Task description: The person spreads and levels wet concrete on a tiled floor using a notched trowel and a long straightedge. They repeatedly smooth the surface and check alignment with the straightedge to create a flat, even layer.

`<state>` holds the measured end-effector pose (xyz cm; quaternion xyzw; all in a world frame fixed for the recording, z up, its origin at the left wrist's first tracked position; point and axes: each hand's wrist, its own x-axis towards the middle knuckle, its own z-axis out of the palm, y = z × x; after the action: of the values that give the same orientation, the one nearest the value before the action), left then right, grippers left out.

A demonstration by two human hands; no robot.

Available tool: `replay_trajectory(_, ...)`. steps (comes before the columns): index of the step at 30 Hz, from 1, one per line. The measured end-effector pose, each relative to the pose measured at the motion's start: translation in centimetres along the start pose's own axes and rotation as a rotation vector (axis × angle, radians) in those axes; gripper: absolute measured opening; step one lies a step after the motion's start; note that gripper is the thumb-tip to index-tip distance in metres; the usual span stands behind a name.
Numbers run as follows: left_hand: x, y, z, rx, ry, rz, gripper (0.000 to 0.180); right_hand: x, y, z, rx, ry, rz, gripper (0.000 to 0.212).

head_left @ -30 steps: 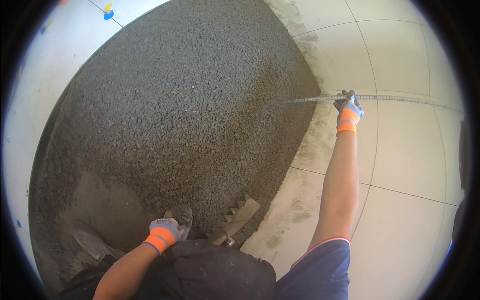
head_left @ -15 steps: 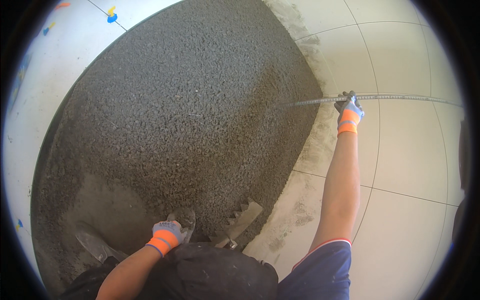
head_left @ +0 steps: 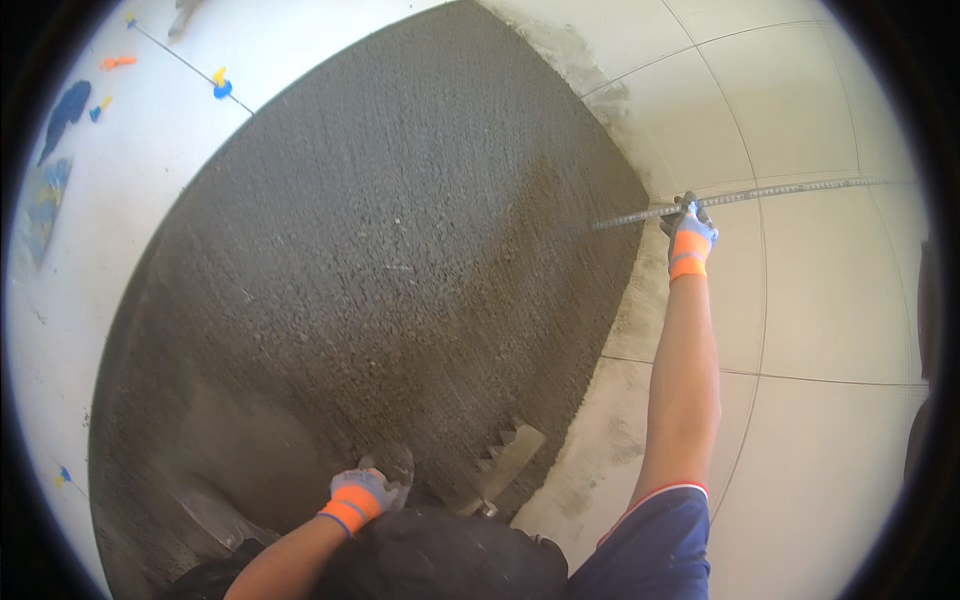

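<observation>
My right hand (head_left: 690, 228), in a grey glove with an orange cuff, grips the extended blade of a tape measure (head_left: 760, 193). One end of the blade reaches over the grey mortar bed (head_left: 380, 230); the rest runs right above the pale floor tiles. My left hand (head_left: 363, 494), gloved alike, is curled low down in front of my body. Beside its fingers is a grey round-tipped shape (head_left: 396, 468), perhaps a shoe tip; whether the hand holds it I cannot tell. A notched trowel (head_left: 510, 462) lies on the mortar to its right, teeth facing the far left.
Pale tiles (head_left: 830, 290) lie to the right, with mortar smears along the bed's edge. Tiles on the left carry blue and yellow tile levelling clips (head_left: 222, 88) and an orange piece (head_left: 117, 63). A grey shoe-like shape (head_left: 212, 517) rests in the mortar at lower left.
My view has shifted slightly. The tape blade has tilted, its right end farther away and its mortar end nearer, while my right hand keeps its grip. My left hand stays beside the round-tipped shape.
</observation>
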<state>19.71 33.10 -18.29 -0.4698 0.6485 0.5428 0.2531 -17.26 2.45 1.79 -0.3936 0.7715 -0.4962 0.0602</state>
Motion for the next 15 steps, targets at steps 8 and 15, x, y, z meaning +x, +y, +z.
replay_trajectory(8, -0.5, 0.6, -2.3, 0.072, -0.193, 0.057, 0.042, 0.9, 2.5, -0.1, -0.070, 0.085, 0.066, 0.029)
replay_trajectory(15, -5.5, 0.7, -15.3, 0.184, 0.083, 0.386, 0.040, -9.4, -8.2, -0.2, 0.093, -0.011, -0.338, 0.026)
